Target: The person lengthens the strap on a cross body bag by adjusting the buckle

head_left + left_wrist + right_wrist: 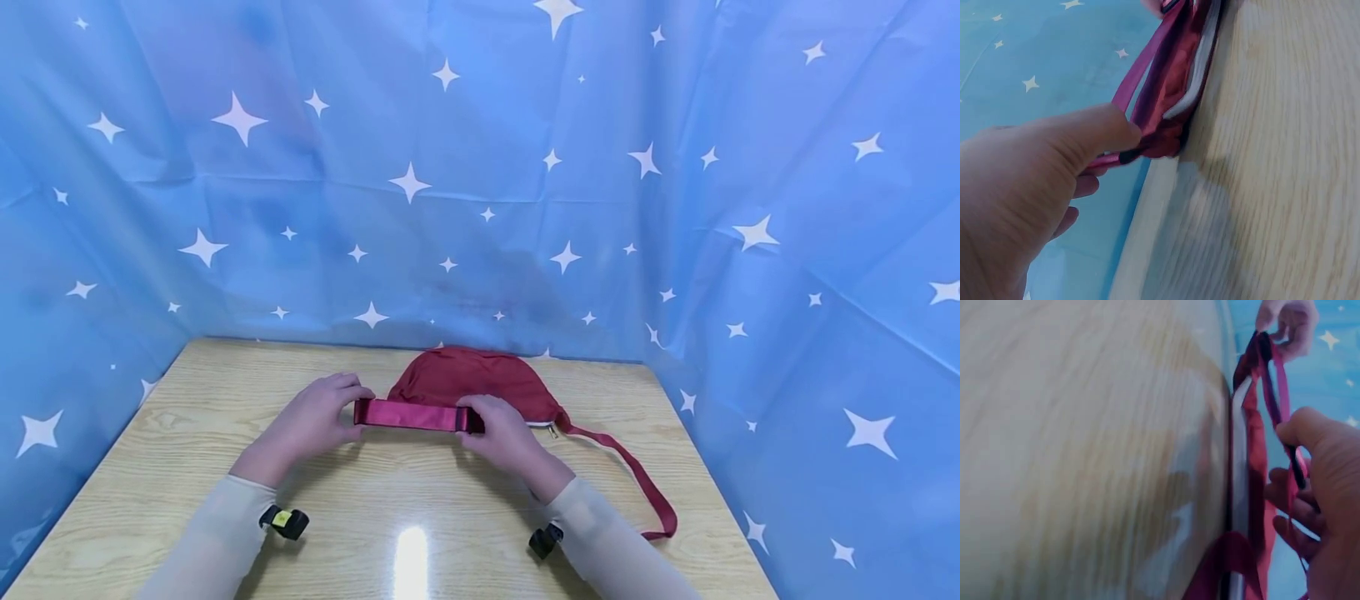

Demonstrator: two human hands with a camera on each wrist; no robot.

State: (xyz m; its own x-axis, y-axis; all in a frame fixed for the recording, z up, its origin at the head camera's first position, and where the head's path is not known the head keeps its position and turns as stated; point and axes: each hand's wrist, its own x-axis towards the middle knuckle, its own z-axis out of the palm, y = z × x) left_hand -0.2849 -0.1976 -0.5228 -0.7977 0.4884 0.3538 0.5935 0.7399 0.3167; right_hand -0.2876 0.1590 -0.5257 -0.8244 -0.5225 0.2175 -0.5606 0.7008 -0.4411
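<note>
A dark red waist bag lies at the far middle of the table, its white-edged zipper facing the person. In front of it, a pinkish-red strap is stretched flat between both hands. My left hand pinches the strap's left end between thumb and fingers. At the other end, my right hand pinches the strap beside a black slider. In the right wrist view the strap runs in a narrow loop between the two hands.
The bag's other strap curves over the right side of the wooden table. A zipper pull hangs at the bag's right end. Behind stands a blue curtain with white stars, meeting the table's far edge.
</note>
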